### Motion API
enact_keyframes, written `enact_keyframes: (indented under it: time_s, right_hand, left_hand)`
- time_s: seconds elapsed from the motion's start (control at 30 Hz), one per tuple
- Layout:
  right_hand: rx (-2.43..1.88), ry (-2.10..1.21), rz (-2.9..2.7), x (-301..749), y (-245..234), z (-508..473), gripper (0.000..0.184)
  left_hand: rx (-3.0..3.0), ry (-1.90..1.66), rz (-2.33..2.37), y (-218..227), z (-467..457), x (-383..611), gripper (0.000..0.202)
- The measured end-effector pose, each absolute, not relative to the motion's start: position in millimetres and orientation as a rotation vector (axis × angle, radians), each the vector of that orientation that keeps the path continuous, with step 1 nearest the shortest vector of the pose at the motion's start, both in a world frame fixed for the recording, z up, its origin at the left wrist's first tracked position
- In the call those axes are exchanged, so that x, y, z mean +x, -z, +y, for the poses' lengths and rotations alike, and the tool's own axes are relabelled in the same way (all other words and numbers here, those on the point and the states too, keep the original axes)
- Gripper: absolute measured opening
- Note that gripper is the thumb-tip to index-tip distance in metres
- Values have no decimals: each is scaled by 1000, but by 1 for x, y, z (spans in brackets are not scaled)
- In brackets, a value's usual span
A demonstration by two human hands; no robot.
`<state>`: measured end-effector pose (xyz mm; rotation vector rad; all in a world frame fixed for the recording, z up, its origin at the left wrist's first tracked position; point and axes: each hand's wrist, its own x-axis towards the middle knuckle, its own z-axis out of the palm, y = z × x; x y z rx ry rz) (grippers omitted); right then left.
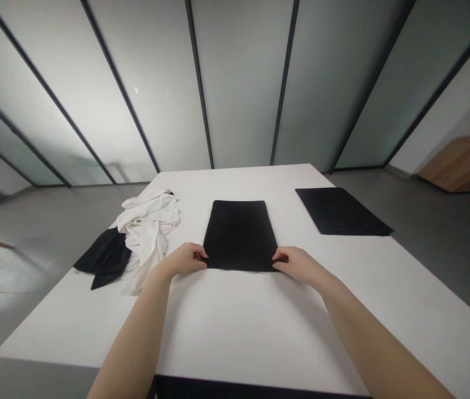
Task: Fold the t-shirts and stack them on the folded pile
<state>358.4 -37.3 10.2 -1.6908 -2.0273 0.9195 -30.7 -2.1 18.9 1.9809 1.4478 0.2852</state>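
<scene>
A folded black cloth (239,233) lies flat in the middle of the white table (235,327). My left hand (185,258) pinches its near left corner, fingers closed on the fabric. My right hand (297,264) pinches the near right corner the same way. Both forearms reach in from the near edge of the table.
A crumpled pile of white garments (149,224) with a black garment (106,257) beneath it lies at the table's left edge. Another folded black cloth (340,210) rests at the far right. Frosted glass panels stand behind, and a wooden cabinet (463,163) is at the right.
</scene>
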Motion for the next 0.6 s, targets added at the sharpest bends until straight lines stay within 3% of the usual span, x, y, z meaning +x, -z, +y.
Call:
enact_keyframes:
  time_s: [0.6]
  right_hand:
    - [-1641,-779,-2201,359,-4,-40,29]
  left_hand:
    - [2028,-325,1426,-11,-2,-31,26]
